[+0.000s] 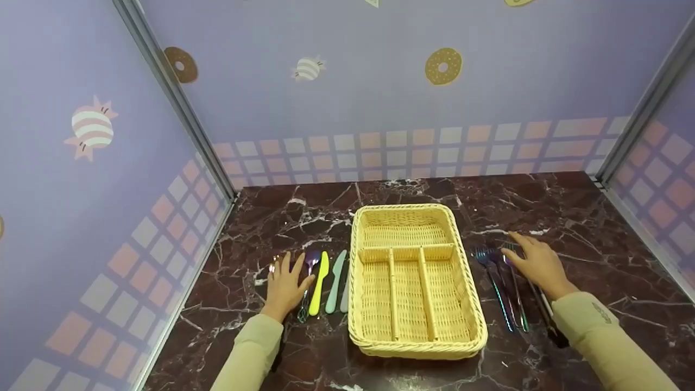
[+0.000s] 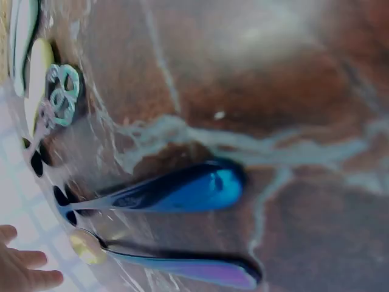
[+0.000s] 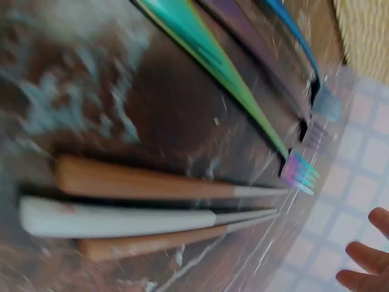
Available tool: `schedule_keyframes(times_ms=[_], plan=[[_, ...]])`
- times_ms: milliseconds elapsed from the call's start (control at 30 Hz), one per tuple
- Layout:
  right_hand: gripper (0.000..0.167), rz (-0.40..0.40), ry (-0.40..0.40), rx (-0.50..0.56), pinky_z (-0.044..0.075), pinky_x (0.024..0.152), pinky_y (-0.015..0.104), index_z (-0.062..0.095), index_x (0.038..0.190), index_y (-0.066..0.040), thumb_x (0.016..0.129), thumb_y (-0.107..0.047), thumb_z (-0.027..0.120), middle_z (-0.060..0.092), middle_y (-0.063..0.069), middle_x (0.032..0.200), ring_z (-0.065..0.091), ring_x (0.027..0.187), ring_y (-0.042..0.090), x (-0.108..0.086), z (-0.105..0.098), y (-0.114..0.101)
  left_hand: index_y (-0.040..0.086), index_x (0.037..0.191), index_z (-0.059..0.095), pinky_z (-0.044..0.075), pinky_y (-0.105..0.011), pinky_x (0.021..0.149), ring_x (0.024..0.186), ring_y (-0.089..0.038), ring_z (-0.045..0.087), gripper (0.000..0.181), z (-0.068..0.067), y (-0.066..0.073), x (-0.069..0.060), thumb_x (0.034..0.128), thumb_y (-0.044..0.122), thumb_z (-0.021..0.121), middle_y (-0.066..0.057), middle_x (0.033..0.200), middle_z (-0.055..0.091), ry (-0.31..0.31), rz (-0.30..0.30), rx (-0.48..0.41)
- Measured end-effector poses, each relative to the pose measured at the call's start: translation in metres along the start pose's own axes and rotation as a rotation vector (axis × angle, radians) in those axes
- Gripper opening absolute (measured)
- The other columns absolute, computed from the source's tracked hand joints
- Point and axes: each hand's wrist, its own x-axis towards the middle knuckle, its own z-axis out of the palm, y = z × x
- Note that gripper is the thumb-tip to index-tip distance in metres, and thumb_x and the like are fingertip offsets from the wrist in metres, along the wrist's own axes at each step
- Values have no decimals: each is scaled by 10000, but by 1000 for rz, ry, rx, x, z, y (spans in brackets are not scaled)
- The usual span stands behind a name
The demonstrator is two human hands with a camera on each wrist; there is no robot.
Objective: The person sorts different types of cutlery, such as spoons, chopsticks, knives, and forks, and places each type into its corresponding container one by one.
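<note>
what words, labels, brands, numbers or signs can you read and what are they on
No text can be read.
Blue handle, left wrist view: mark too blurred to read.
Lower brown handle, right wrist view: pale mark, too blurred.
Right sleeve cuff, head view: dark mark, too small.

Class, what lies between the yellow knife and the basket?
In the head view, the mint knife lies there, then a grey utensil, only partly visible, right by the edge of the basket.
</note>
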Motion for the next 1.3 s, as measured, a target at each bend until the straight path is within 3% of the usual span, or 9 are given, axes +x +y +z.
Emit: schedule_keyframes(times_ms=[67,167,367,500,633,767,933,1167,1300], plan=[[466,-3,22,45,466,645,514,461,1287,8,882,-190,580,586,274,984,558,774,391,-8,4,-4,147,1392,383,287,-640,981,1251,-498,308,570,0,2,-6,900,395,528,-228,1427,293,16,26,10],[419,-11,26,116,445,493,378,494,1209,60,806,-3,589,601,210,803,528,605,247,-21,13,-13,118,1360,424,360,-626,925,1187,-497,389,530,-1,8,-15,896,343,552,-235,1388,345,58,86,22],[325,-3,-41,111,495,609,482,535,1025,136,714,74,605,611,273,844,597,731,358,-50,33,-30,72,1340,435,418,-597,875,1142,-482,443,519,-1,20,-27,894,304,567,-248,1353,386,103,174,-43],[146,12,-83,68,451,521,468,535,817,93,677,78,572,594,241,734,588,674,363,-64,39,-38,57,1337,430,428,-587,866,1142,-455,453,515,-2,24,-31,898,290,565,-241,1353,387,117,193,-68],[91,14,-85,41,418,465,471,488,729,54,669,75,553,571,259,684,581,629,407,-72,42,-44,43,1355,402,415,-587,883,1156,-449,439,537,-1,24,-33,900,277,563,-239,1372,366,89,184,-97],[75,36,-97,13,414,437,490,459,722,53,698,80,525,552,281,658,567,592,450,-75,43,-47,24,1367,381,401,-592,895,1178,-451,417,556,2,23,-37,906,281,555,-246,1385,348,52,178,-122],[74,57,-132,5,418,440,504,455,706,48,706,74,524,548,292,659,562,587,455,-73,41,-46,8,1353,395,405,-586,898,1172,-452,424,547,4,22,-38,898,258,567,-255,1373,362,66,190,-127],[72,188,-316,119,440,408,343,507,613,9,651,66,529,543,90,528,512,450,188,-59,34,-42,10,1329,418,405,-577,904,1161,-448,437,518,2,20,-35,898,257,567,-249,1359,380,85,198,-122],[124,240,-397,209,468,354,304,509,564,-3,662,74,504,531,58,437,520,355,142,-54,34,-41,9,1321,425,398,-572,918,1165,-444,436,507,2,22,-32,898,249,565,-250,1354,386,90,200,-128]])
